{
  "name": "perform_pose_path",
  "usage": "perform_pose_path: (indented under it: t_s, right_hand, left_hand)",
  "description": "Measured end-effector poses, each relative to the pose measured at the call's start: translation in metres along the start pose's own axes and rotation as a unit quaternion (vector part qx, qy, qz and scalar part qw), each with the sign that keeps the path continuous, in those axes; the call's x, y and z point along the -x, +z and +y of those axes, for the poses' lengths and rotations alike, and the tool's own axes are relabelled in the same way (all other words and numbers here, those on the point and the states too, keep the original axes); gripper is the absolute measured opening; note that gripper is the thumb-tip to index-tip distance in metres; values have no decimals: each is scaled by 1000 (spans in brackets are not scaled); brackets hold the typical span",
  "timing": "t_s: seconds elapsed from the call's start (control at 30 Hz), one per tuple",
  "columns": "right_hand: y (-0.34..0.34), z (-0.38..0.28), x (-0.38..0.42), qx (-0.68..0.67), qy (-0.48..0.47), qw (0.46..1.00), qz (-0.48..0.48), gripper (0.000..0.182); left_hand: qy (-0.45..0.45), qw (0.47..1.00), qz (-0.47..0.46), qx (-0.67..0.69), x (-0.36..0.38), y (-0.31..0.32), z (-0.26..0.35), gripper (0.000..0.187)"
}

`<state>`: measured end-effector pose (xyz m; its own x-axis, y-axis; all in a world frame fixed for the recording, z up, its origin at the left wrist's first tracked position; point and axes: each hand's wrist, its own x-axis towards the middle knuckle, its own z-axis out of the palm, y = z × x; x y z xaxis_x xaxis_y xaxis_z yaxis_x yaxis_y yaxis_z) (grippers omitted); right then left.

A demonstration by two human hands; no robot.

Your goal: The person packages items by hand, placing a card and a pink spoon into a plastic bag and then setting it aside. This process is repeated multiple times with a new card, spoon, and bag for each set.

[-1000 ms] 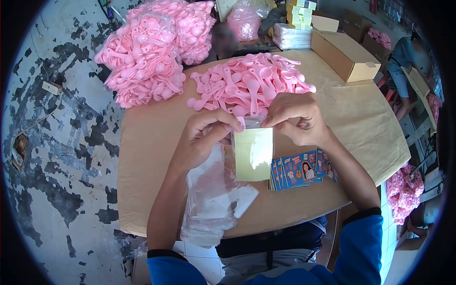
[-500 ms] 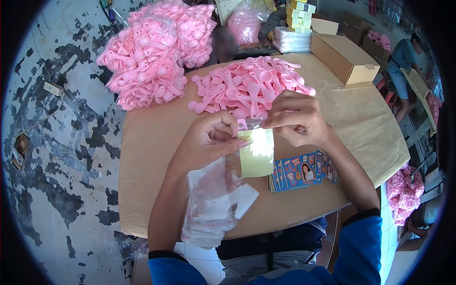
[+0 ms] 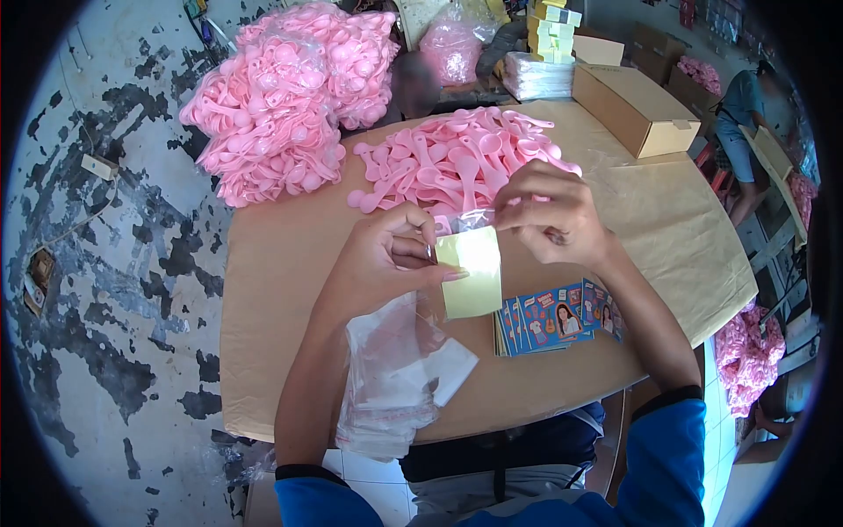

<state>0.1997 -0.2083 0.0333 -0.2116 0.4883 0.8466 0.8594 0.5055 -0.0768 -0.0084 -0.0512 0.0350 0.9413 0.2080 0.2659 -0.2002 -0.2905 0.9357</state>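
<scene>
My left hand (image 3: 399,250) pinches the left edge of a small clear plastic bag (image 3: 474,220) with a pale yellow card (image 3: 474,285) in it. Behind the card's top edge, the end of a pink scoop (image 3: 442,225) shows. Closed at the bag's upper right corner, my right hand (image 3: 553,215) has its fingertips on the clear flap. Below my left hand lies a stack of clear plastic bags (image 3: 382,386). Blue printed cards (image 3: 549,318) lie fanned at the right, under my right forearm. Just beyond my hands is a heap of pink scoops (image 3: 465,158).
Large bags of pink scoops (image 3: 281,105) stand at the far left. A cardboard box (image 3: 641,110) sits at the back right of the paper-covered table (image 3: 281,351). Another person (image 3: 742,123) is at the far right, near a wooden board (image 3: 777,171).
The bag with the yellow card has risen slightly and tilted. My right hand has shifted a little up along the flap at the bag's top. The stacks have stayed put.
</scene>
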Motion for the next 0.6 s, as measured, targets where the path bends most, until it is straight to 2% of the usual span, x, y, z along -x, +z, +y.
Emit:
perform_pose_path:
  t_s: [0.03,0.13,0.27,0.3,0.4,0.47,0.5,0.53,0.57,0.6]
  right_hand:
    - [-2,2,0,10,2,1000,-3,20]
    - [5,-9,-6,-79,191,978,30,23]
    - [5,-29,-13,-259,362,891,-84,24]
    - [8,-32,-13,-288,363,883,-78,22]
    - [-8,-30,-18,-237,376,889,-111,18]
    - [-38,-35,-22,-195,392,899,-11,12]
    - [-55,-37,-19,-186,344,917,74,15]
    - [-91,-41,-7,-99,388,915,58,18]
    - [-114,-58,3,-38,369,923,103,26]
    - [-138,-68,34,-26,379,906,189,31]
  left_hand:
    - [8,1000,8,0,0,0,0,31]
    - [24,999,31,-22,-1,1,0,31]
    - [64,996,49,-49,1,5,2,33]
    - [77,994,50,-54,1,7,2,33]
    - [92,992,67,-61,0,8,5,35]
    - [72,991,98,-55,-1,3,12,38]
    - [70,987,100,-106,-1,-4,11,35]
    - [30,982,57,-180,0,-15,11,35]
    - [-11,968,12,-251,2,-28,11,34]
    - [-51,946,-33,-320,6,-40,11,34]
